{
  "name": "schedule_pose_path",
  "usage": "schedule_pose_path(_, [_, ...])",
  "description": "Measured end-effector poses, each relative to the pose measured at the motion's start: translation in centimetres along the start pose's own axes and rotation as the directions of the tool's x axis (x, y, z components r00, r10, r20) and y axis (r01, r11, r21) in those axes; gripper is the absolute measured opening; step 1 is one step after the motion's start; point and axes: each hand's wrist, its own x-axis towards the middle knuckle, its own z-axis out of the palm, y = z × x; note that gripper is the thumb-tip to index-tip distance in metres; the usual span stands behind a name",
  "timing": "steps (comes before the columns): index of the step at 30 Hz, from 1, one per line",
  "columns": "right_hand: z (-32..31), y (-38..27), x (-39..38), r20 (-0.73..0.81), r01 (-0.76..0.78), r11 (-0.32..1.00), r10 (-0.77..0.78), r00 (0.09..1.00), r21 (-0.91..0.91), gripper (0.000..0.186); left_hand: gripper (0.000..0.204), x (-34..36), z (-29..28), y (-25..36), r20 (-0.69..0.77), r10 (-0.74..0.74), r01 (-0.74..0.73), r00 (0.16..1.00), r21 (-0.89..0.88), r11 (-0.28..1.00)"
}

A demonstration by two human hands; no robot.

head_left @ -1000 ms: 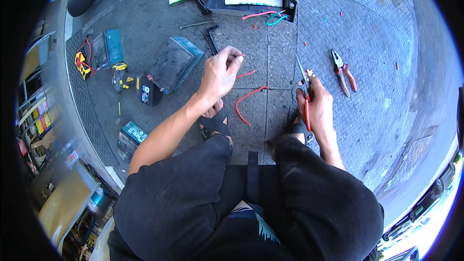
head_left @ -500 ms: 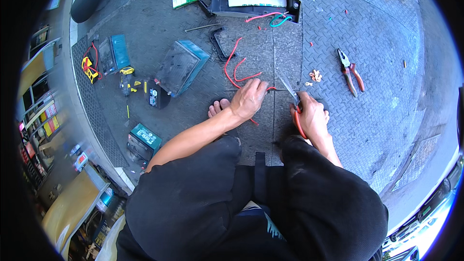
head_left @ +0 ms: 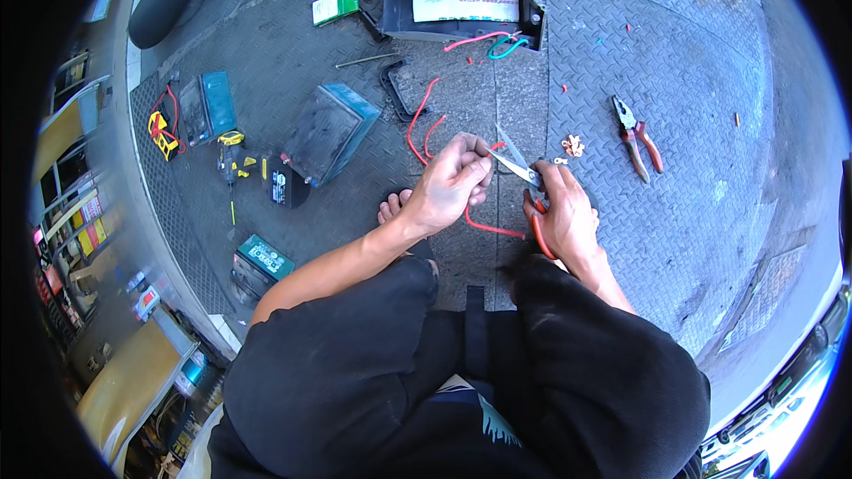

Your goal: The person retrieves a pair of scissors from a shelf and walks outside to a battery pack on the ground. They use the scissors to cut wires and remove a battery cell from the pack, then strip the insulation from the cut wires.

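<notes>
Between my knees, my left hand [head_left: 454, 173] pinches a red wire [head_left: 497, 230], whose short end sticks out to the right of the fingers. My right hand [head_left: 565, 213] is closed round the red handles of a pair of scissors [head_left: 515, 163]. The scissor blades are spread and lie at the wire's end, just beside my left fingertips. Another length of red wire [head_left: 414, 135] curves over the floor beyond my left hand. A small heap of copper terminals [head_left: 573, 145] lies beyond my right hand.
Red-handled pliers [head_left: 637, 137] lie at the right. Dark batteries [head_left: 333, 133], a yellow screwdriver-like tool [head_left: 231, 155] and a yellow-and-red meter-like device [head_left: 163, 133] are at the left. At the far side stands an open black case [head_left: 399, 22] with a white-labelled block inside.
The scissors have moved left and opened, so their blades now meet the wire end. My left hand has turned, and the wire's tail now swings out to the right below it.
</notes>
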Motion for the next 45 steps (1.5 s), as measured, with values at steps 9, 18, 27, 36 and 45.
schedule_pose_path(9, [-0.5, -1.6, 0.3, -0.05, 0.094, 0.995, -0.096, 0.994, -0.035, 0.058, 0.019, -1.4, 1.2, 2.9, 0.044, -0.082, 0.076, 0.996, 0.123, 0.99])
schedule_pose_path(18, [-0.2, -2.1, -0.5, 0.003, 0.054, 0.998, -0.054, 0.999, 0.016, 0.054, 0.022, -1.5, 0.7, 3.7, 0.034, 0.005, -0.021, 0.999, 0.472, 0.881])
schedule_pose_path(27, [-0.2, -1.8, -1.4, 0.203, -0.068, 0.922, -0.011, 0.979, 0.38, 0.037, 0.023, -2.0, 0.8, 4.7, 0.132, -0.185, 0.171, 0.974, 0.112, 0.979])
schedule_pose_path(36, [0.4, -2.2, -1.0, 0.364, -0.278, 0.671, 0.014, 0.931, 0.687, 0.03, 0.022, -2.1, 1.4, 5.4, 0.063, -0.065, 0.031, 0.996, 0.43, 0.902])
schedule_pose_path(45, [-1.5, -3.1, 0.0, -0.07, 0.146, 0.979, -0.137, 0.988, 0.142, 0.059, 0.014, -2.6, 3.1, 7.1, 0.213, 0.438, -0.433, 0.873, 0.751, 0.499])
